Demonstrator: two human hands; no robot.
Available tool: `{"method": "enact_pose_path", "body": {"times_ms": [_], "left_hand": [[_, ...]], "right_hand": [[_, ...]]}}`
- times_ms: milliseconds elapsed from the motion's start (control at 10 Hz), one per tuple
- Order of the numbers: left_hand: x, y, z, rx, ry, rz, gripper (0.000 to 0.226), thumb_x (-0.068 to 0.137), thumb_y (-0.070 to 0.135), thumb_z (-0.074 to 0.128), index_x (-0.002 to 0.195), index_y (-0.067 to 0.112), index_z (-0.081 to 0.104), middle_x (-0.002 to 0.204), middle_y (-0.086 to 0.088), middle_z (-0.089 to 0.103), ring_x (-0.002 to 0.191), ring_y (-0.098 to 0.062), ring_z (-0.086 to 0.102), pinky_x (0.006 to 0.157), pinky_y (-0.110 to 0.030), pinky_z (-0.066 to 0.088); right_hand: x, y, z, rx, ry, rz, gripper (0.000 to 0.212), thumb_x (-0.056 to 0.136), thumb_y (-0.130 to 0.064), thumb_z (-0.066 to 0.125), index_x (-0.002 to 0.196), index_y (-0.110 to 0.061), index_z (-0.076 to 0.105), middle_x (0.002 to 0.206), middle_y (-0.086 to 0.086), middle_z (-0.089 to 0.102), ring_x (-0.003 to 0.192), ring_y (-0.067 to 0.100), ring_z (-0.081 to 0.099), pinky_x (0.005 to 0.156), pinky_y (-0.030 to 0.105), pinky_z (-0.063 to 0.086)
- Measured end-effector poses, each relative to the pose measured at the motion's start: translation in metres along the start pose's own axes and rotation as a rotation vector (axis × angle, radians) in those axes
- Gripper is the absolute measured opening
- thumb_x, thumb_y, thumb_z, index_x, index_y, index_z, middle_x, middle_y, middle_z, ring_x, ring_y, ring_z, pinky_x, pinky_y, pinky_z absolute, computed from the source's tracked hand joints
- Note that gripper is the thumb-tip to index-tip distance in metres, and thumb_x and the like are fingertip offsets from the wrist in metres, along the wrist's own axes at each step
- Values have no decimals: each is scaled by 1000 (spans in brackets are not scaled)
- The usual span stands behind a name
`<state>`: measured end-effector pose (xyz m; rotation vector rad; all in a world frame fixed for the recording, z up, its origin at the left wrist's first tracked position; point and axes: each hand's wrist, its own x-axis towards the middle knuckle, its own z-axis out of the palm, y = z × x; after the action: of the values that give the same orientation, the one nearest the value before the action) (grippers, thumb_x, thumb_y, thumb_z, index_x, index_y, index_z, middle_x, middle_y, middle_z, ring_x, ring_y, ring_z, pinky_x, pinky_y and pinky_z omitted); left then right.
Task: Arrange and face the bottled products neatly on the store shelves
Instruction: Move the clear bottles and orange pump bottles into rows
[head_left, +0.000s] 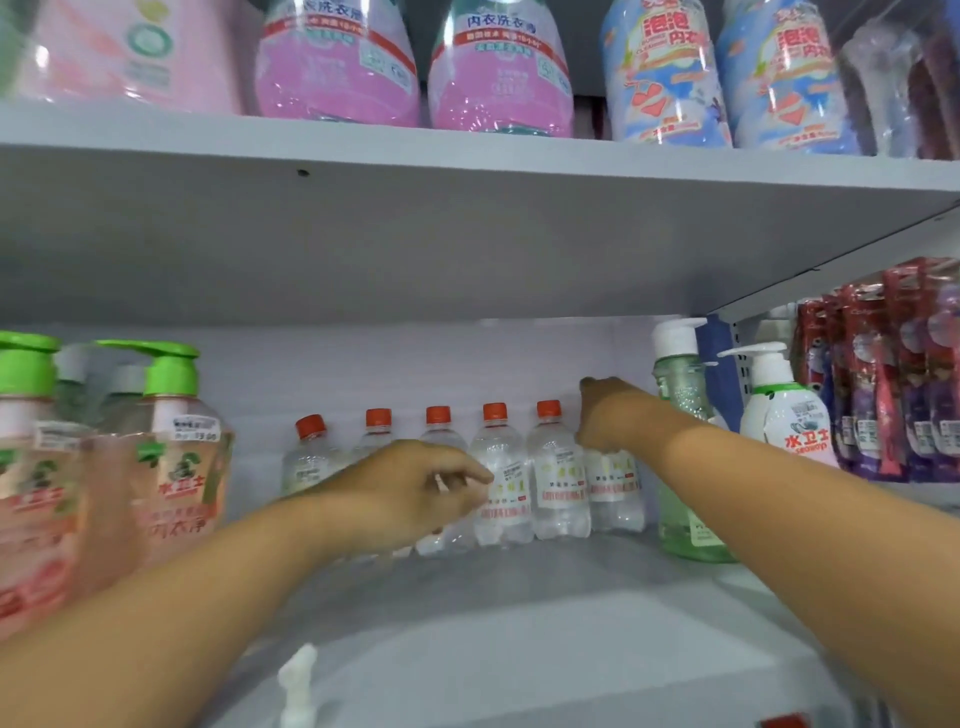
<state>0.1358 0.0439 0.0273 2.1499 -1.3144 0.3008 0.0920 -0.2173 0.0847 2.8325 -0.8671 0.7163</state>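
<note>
1. Spanning the middle of the frame, the shelf (467, 597) carries a back row of small clear bottles (558, 467) with orange caps.
2. At left stand pink pump bottles (171, 447); at right, a green pump bottle (680, 457).
3. The right hand (618, 415) closes its grip on the rightmost small bottle (615, 483).
4. The left hand (410, 488) is curled before the row; I cannot tell whether it holds a bottle.
5. Risk: a sideways push may topple the light, close-standing neighbours.
</note>
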Motion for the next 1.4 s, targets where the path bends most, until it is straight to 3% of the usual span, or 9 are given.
{"method": "enact_pose_path", "body": {"times_ms": [200,300,400,500,600,700,1000,1200,1400], "left_hand": [[-56,22,-57,156,688,257,19,96,27,63,110,34,71,94,24,66,85,-1,64,82,-32,56],[-117,17,-82,273,1033,291,21,91,14,65,111,22,69,107,14,62,105,-7,59,96,-28,47],[-176,-6,-99,359,1264,133,28,90,12,68,116,19,63,117,10,52,117,-14,52,105,-38,42],[-210,-24,-99,175,1310,-102,34,91,24,70,121,26,55,122,7,53,111,-16,57,96,-41,49],[-219,-35,-85,131,1086,-337,56,87,46,71,134,33,44,129,15,51,101,-10,62,80,-38,52],[-219,-41,-75,278,884,-499,74,80,63,70,140,37,35,123,16,59,99,-17,67,75,-38,50],[-199,-145,-84,175,808,-473,74,54,77,80,117,65,44,104,10,67,89,-24,69,74,-43,59],[-160,-95,-80,115,538,-528,66,50,73,83,99,34,65,70,13,76,62,-14,74,63,-41,61],[-131,-84,-84,196,314,-580,79,53,84,72,113,36,55,95,13,74,77,-11,73,68,-31,59]], "right_hand": [[-55,28,-42,297,583,4,53,93,-23,62,140,-5,47,137,26,43,126,46,46,101,47,47],[-68,37,-46,366,529,232,70,84,-37,67,140,-2,45,140,31,43,130,46,44,104,47,44],[-2,72,-2,378,481,366,73,64,-54,62,122,-11,54,121,24,54,109,40,59,86,42,55],[163,170,62,526,521,318,62,47,-59,48,97,-23,44,111,27,60,89,42,63,76,49,59],[151,158,67,715,533,212,66,49,-56,49,106,-26,43,113,24,55,95,44,62,76,58,59],[-31,54,-9,636,582,327,76,70,-38,66,133,-5,39,128,30,49,116,47,54,92,56,54],[-53,38,-6,515,422,149,89,95,-23,63,161,-15,5,168,12,-11,156,29,3,124,40,21],[-53,45,-11,327,516,137,84,94,-22,62,160,-13,10,159,23,20,145,42,27,115,48,38],[-52,35,-30,5,458,228,92,99,-23,56,159,-8,-11,149,32,33,130,42,48,84,40,51]]}}
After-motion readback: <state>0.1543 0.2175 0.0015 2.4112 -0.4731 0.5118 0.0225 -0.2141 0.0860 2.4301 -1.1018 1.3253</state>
